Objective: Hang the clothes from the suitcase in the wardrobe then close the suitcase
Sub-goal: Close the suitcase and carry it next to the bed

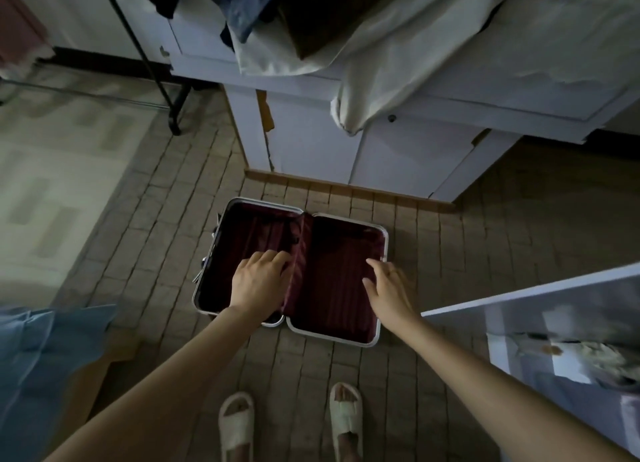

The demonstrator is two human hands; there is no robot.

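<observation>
I'm looking down at the open hard-shell suitcase with maroon lining and pale metal rim, flat on the brick-pattern floor at frame centre, floor showing on all sides. Its hinge line runs up-frame toward the white wardrobe. My left hand lies inside the left half, fingers loosely bent, gripping nothing. My right hand is spread over the right half, fingertips at the rim.

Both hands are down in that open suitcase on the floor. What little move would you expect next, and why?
Probably swinging one half shut. The suitcase lies open with only dark red lining showing, no clothes visible; the left hand rests in the left half and the right hand reaches toward the right rim.
</observation>
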